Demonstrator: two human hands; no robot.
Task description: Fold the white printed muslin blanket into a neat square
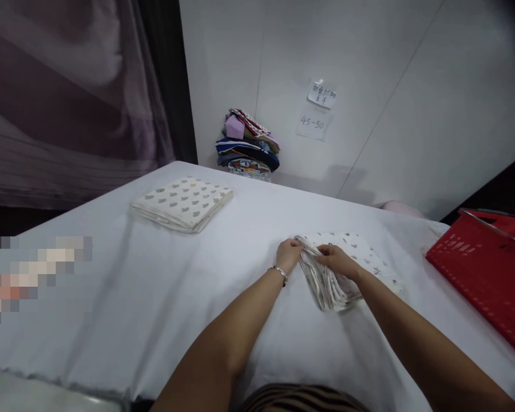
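Observation:
A stack of folded white cloths with small grey prints (347, 274) lies on the white table (154, 297) in front of me. My left hand (288, 254), with a bracelet on its wrist, is closed on the stack's left corner. My right hand (335, 258) rests on top of the stack with its fingers pinched on the upper layers near the same corner. A second folded cloth of the same pattern (182, 203) lies alone at the far left of the table, out of reach of both hands.
A red plastic basket (484, 269) stands at the table's right edge. A pile of coloured folded fabrics (248, 146) sits against the white wall at the back, under two paper notes (317, 111). A dark curtain hangs at the left.

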